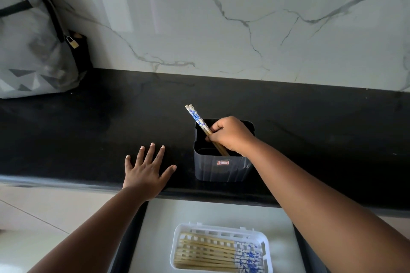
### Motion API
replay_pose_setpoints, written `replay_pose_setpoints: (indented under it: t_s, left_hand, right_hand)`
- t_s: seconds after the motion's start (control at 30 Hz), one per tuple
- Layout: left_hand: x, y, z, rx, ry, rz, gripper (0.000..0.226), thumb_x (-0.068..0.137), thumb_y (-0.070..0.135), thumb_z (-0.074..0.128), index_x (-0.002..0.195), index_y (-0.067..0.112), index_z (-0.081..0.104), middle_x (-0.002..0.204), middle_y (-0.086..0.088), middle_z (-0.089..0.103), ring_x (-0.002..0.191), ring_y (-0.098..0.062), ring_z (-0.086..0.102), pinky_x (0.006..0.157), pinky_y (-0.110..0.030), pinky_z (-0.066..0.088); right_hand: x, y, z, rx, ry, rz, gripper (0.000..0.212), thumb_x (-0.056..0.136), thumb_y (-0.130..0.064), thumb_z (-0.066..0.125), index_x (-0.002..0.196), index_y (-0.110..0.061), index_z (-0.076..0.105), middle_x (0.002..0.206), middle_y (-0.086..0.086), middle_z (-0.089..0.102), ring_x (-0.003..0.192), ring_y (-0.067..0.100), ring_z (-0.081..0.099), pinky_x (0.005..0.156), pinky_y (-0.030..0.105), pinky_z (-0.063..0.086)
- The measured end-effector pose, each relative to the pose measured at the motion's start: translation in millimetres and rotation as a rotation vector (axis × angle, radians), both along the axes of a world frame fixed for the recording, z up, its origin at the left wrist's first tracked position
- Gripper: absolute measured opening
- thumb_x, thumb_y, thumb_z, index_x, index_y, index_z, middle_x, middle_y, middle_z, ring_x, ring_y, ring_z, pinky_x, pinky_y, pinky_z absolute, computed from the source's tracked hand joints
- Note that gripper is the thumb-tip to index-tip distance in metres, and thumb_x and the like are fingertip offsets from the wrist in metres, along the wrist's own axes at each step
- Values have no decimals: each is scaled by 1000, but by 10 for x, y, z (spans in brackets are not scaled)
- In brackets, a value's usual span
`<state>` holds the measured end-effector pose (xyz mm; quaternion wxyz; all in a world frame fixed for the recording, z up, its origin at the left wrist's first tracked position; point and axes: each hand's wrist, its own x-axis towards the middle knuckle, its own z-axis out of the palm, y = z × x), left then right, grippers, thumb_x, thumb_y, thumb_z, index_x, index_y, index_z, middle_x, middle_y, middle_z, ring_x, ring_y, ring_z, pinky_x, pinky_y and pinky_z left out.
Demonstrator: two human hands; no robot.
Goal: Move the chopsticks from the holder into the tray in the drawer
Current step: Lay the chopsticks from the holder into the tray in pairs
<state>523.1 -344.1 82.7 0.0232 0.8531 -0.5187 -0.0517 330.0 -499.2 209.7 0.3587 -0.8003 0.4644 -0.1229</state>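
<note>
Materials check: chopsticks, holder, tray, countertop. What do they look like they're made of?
Chopsticks: likely bamboo or wood, tan matte shafts, blue-and-white printed tops.
Holder: dark grey plastic by its look, moulded ribbed walls, small sticker.
Tray: white plastic, slotted moulded rim, slight sheen.
Countertop: polished black stone, perhaps granite; it faintly reflects the wall.

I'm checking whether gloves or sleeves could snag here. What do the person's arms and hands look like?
Both arms are bare as far as the frame shows, no sleeves. The left hand and right hand wear no gloves, and no rings, watch or bracelets are visible. The fingernails are short and unpainted.
</note>
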Motion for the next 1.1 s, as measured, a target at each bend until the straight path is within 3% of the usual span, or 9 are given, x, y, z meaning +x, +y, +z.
replay_pose_setpoints:
  t_s: [0.17, 0.33, 0.53, 0.67, 0.77, 0.83, 0.9, 1.0, 1.1]
  left_hand:
    - [-7, 2, 9, -5, 0, 0, 94, 70, 81, -11, 153, 37, -4, 163, 4, -7, 150, -22, -9, 117, -54, -3]
    - [-11, 9, 8, -16, 9, -1, 93, 72, 81, -9, 153, 37, -3, 163, 4, -7, 150, -22, -9, 117, -54, -3]
    - [-4, 8, 15, -2, 19, -1, 83, 81, 79, 2, 153, 37, -5, 163, 4, -8, 149, -22, -11, 117, -54, -4]
    - [15, 1, 18, 23, 47, 1, 81, 83, 78, 6, 152, 37, -7, 163, 4, -11, 149, -23, -13, 116, -54, -6]
    - [37, -30, 28, 69, 76, 3, 82, 83, 78, 7, 152, 37, -10, 162, 4, -14, 148, -23, -15, 116, -55, -7]
    - [58, -66, 79, 115, 133, 20, 83, 84, 79, 15, 152, 36, -7, 163, 4, -14, 148, -23, -15, 115, -56, -7]
    - [88, -119, 197, 101, 190, 61, 83, 86, 76, 30, 154, 34, 7, 164, 4, -3, 150, -23, -8, 115, -57, -3]
    - [101, -214, 573, -230, 226, 105, 61, 89, 56, 53, 143, 28, 44, 156, -3, 32, 146, -27, 20, 114, -51, 18]
    - [30, -309, 1128, -750, 277, -13, 29, 87, 23, 69, 115, 14, 68, 124, -11, 61, 119, -35, 52, 100, -42, 36]
  right_hand:
    - [-23, -37, -26, 3, -29, -29, 19, 72, -29, 83, 82, -17, 73, 70, 2, 71, 53, 11, 58, 52, 24, 43]
    - [-79, -63, -11, -5, -43, -50, 18, 71, -31, 82, 80, -20, 71, 59, -6, 64, 35, 0, 46, 35, 13, 33]
    - [-149, -46, 71, -100, -120, -63, 14, 78, -25, 76, 82, -13, 70, 62, 2, 62, 51, 12, 50, 54, 26, 42]
    - [-205, 12, 76, -200, -92, -58, 16, 83, -21, 70, 74, -8, 68, 55, -5, 54, 46, 9, 40, 50, 24, 35]
    - [-267, 34, 112, -227, -146, -49, 30, 86, -19, 68, 67, 0, 56, 48, -7, 41, 44, 8, 31, 48, 25, 28]
    - [-304, 35, 203, -239, -196, -52, 34, 86, -19, 68, 65, 1, 52, 45, -9, 36, 42, 7, 28, 45, 21, 26]
    - [-344, 36, 352, -233, -251, -67, 25, 86, -20, 69, 67, -5, 63, 46, -9, 43, 43, 5, 36, 47, 23, 35]
    - [-408, 74, 652, -172, -418, -89, 7, 86, -20, 71, 82, -16, 75, 71, 11, 70, 64, 19, 61, 66, 40, 57]
    - [-470, 134, 960, -81, -639, -141, 9, 86, -18, 72, 84, -26, 75, 85, 9, 75, 80, 21, 73, 65, 31, 61]
